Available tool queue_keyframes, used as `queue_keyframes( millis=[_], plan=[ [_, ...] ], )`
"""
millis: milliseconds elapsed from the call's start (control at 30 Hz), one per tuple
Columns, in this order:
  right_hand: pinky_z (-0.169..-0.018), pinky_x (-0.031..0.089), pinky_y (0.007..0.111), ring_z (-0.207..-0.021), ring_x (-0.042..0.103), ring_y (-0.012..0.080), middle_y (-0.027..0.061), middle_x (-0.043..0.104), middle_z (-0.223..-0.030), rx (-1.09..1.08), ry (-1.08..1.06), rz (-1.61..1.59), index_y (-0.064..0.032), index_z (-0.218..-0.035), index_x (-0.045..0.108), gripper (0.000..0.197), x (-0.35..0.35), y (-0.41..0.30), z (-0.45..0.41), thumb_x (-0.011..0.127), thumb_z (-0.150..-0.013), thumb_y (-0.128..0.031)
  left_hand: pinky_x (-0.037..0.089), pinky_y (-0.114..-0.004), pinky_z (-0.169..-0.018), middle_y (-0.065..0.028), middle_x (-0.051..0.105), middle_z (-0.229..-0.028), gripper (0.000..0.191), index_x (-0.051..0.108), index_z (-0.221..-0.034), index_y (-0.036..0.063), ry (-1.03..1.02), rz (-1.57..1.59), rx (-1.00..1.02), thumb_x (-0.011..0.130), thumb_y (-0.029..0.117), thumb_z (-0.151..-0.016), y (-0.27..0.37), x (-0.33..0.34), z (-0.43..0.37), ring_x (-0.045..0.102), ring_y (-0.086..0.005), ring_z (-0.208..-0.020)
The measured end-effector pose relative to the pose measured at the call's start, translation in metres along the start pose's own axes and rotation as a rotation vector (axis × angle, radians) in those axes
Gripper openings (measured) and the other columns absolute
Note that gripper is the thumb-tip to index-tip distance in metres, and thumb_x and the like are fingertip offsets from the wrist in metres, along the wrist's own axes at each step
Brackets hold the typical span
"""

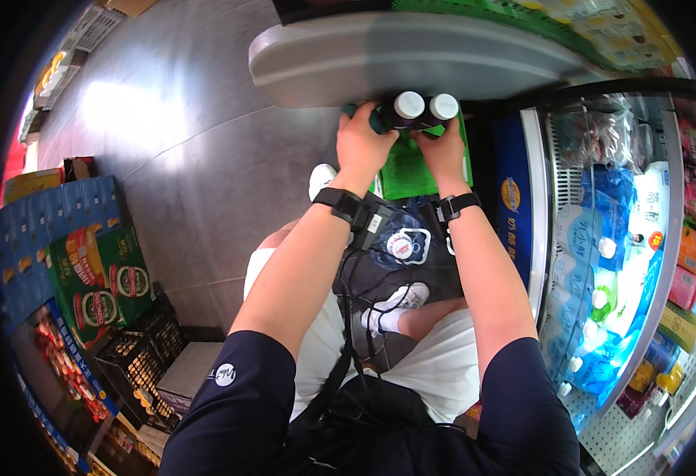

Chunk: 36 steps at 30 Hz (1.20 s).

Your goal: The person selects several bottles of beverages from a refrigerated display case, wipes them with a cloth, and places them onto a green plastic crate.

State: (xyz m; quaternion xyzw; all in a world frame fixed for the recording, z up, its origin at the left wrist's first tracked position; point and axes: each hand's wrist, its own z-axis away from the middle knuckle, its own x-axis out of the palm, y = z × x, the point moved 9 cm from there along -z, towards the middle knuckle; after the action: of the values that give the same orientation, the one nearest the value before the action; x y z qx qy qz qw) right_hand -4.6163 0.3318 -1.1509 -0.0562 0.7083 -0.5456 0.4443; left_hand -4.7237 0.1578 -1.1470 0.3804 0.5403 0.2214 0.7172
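Two dark bottles with white caps stand side by side above a green carton. My left hand (364, 143) curls around the left bottle (409, 105), its thumb in front. On the other side, my right hand (447, 152) grips the right bottle (444, 107) low on its body. A dark teal object (351, 109) shows partly beside my left fingers; I cannot tell what it is. The green carton (410, 169) lies below my hands, between my wrists. Both wrists wear black strapped devices. My hands hide the bottles' lower parts.
A grey curved panel (419, 56) runs just beyond the bottles. Between my feet sits a clear plastic water jug (403, 245) with a white handle. To the right is a lit refrigerated case (613, 268) of drinks; stacked boxes (101, 279) and a black crate (139, 357) are left.
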Motion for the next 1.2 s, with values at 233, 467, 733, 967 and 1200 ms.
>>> queue_keyframes(
  millis=[233, 467, 733, 967, 1200],
  plan=[
    [-0.078, 0.055, 0.038, -0.087, 0.070, 0.0306, 0.0198, 0.070, -0.097, 0.034, 0.026, 0.089, 0.0011, -0.109, 0.067, 0.030, -0.080, -0.007, 0.018, 0.069, -0.084, -0.014, 0.052, -0.032, -0.070, -0.0112, 0.069, -0.097, 0.048, 0.065, -0.123, 0.0069, -0.036, 0.409, -0.186, 0.073, 0.017, -0.077, -0.006, -0.016, -0.001, 0.064, -0.0160, -0.080],
    [-0.081, 0.054, 0.035, -0.091, 0.068, 0.0271, 0.0160, 0.068, -0.102, -0.235, -0.043, -0.151, -0.0009, -0.110, 0.066, 0.029, -0.244, -0.155, 0.105, 0.070, -0.086, -0.017, 0.052, -0.033, -0.084, -0.0066, 0.065, -0.109, 0.033, 0.062, -0.125, 0.0085, -0.182, 0.826, -0.285, 0.049, 0.010, -0.095, 0.125, -0.077, 0.103, 0.064, -0.0174, -0.098],
    [-0.111, 0.035, 0.044, -0.137, 0.037, 0.0420, 0.0289, 0.035, -0.147, -0.492, 0.079, 0.009, 0.0042, -0.148, 0.024, 0.099, -0.375, -0.255, 0.275, 0.082, -0.074, -0.028, 0.046, -0.027, -0.095, -0.0093, 0.060, -0.126, 0.040, 0.055, -0.134, 0.0013, -0.643, 0.764, 0.329, 0.046, 0.001, -0.095, 0.340, -0.100, 0.318, 0.059, -0.0160, -0.109],
    [-0.109, 0.038, 0.039, -0.135, 0.041, 0.0400, 0.0242, 0.036, -0.147, -0.299, 0.179, -0.235, 0.0001, -0.151, 0.021, 0.094, -0.460, -0.230, 0.358, 0.080, -0.080, -0.016, 0.047, -0.028, -0.092, -0.0126, 0.059, -0.120, 0.067, 0.022, -0.155, 0.0061, -0.933, 0.875, 0.347, 0.052, -0.001, -0.095, 0.409, -0.105, 0.459, 0.058, -0.0150, -0.105],
    [-0.110, 0.035, 0.041, -0.136, 0.040, 0.0415, 0.0257, 0.037, -0.147, -0.390, 0.256, -0.116, -0.0028, -0.153, 0.020, 0.088, -0.466, -0.235, 0.410, 0.074, -0.083, -0.009, 0.048, -0.029, -0.089, -0.0112, 0.062, -0.112, 0.048, 0.039, -0.136, 0.0001, -0.966, 0.891, 0.281, 0.060, 0.005, -0.093, 0.384, -0.106, 0.495, 0.060, -0.0153, -0.102]
  ],
)
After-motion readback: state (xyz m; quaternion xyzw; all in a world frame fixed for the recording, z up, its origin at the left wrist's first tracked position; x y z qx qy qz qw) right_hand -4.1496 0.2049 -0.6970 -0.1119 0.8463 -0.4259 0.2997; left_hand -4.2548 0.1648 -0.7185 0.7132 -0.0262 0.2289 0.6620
